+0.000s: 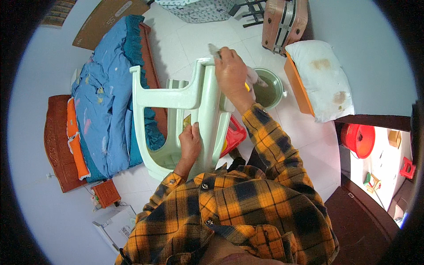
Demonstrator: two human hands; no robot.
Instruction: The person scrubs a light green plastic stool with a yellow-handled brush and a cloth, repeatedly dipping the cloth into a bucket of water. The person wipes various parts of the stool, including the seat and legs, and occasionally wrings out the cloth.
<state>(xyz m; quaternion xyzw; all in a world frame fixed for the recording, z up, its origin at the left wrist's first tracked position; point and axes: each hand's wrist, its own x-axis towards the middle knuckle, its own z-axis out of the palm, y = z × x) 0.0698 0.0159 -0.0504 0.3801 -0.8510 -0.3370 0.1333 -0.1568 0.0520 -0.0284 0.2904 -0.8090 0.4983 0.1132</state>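
Note:
A pale green moulded plastic frame point(165, 99) with large openings, its exact kind unclear, stands tilted in front of my chest. My left hand point(191, 141) grips one of its bars, the thumb lying along the plastic. Near the frame's upper corner, my right hand point(232, 71) is closed on a greyish cloth point(214, 49), whose end sticks out past the fingers. Beyond the right wrist, a green basin point(281, 89) on the floor holds murky water, with a pinkish cloth point(260, 81) partly over its edge. A red plastic piece point(235, 134) shows behind the frame.
On the left is a bed with a blue quilt point(106, 96). A pink suitcase point(285, 25) and a stained white pillow point(328, 79) on an orange box point(298, 86) stand right. A patterned fabric container point(198, 10) is at the top; a doorway opens lower right.

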